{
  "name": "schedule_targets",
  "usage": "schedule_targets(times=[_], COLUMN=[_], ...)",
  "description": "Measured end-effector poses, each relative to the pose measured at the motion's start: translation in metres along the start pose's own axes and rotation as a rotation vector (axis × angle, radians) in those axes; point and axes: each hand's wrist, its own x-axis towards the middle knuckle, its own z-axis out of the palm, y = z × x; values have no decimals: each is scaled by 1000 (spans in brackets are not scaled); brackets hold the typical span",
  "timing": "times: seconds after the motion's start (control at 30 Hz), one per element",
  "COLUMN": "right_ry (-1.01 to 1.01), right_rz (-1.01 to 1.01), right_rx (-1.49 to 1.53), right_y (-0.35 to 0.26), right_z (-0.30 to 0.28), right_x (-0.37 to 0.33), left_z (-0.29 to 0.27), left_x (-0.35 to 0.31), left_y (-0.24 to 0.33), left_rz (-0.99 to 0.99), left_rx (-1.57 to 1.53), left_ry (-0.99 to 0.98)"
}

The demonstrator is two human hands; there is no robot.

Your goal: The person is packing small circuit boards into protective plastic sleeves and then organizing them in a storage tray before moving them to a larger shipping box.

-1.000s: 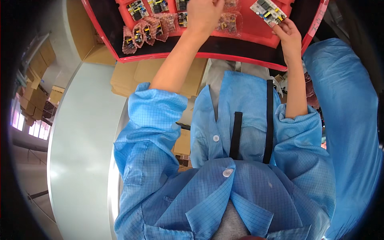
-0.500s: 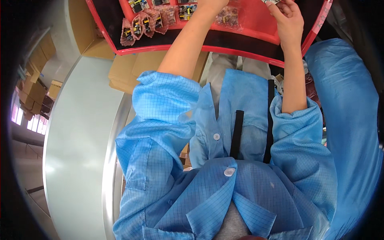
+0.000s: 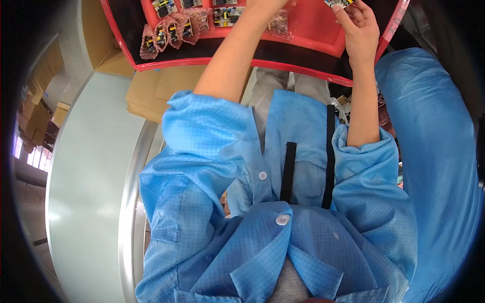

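Observation:
At the top right, my right hand (image 3: 361, 25) grips a small circuit board (image 3: 339, 3) with yellow and dark parts, pinched between thumb and fingers. The top of that board is cut off by the picture's edge. My left hand (image 3: 266, 5) reaches over the red tray (image 3: 313, 31), its fingers beyond the upper edge. Beneath its wrist, a clear pinkish bubble-wrap bag (image 3: 277, 24) lies in the tray. Left of that arm, several circuit boards (image 3: 225, 16) sit in the tray, some inside pink bubble-wrap bags (image 3: 173, 31).
A red-rimmed black surface (image 3: 202, 49) holds the tray. Flattened cardboard (image 3: 151, 91) lies below its left part, beside a pale grey-green table (image 3: 91, 187) with a metal edge. A large blue-covered shape (image 3: 429, 151) stands at my right. Cardboard boxes (image 3: 35, 118) are stacked at far left.
The whole view has shifted slightly, so the tray and both arms appear a little further left. More of the circuit board in my right hand shows now.

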Motion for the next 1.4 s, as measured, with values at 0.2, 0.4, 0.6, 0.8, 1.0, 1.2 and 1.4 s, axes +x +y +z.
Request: schedule_targets(times=[0.2,0.4,0.6,0.8,1.0,1.2,1.4], right_ry=[-9,-38,10,4,-27,-75,-84], right_rz=[-26,-35,-168,-61,-38,31,-33], right_rx=[-36,-138,-170,-195,-214,-344,-239], right_y=[9,8,19,7,-8,-18,-6], right_z=[-4,2,-5,12,17,13,7], right_x=[7,2,-3,-13,-20,-12,2], left_z=[-13,-9,-2,-13,-18,-17,-24], left_x=[-14,4,9,3,11,14,15], left_y=[-4,-13,-30,-36,-46,-45,-42], left_rz=[326,453,645,527,629,610,721], left_rx=[179,427,207,126,80,115,184], left_ry=[-53,-31,47,-21,17,-7,61])
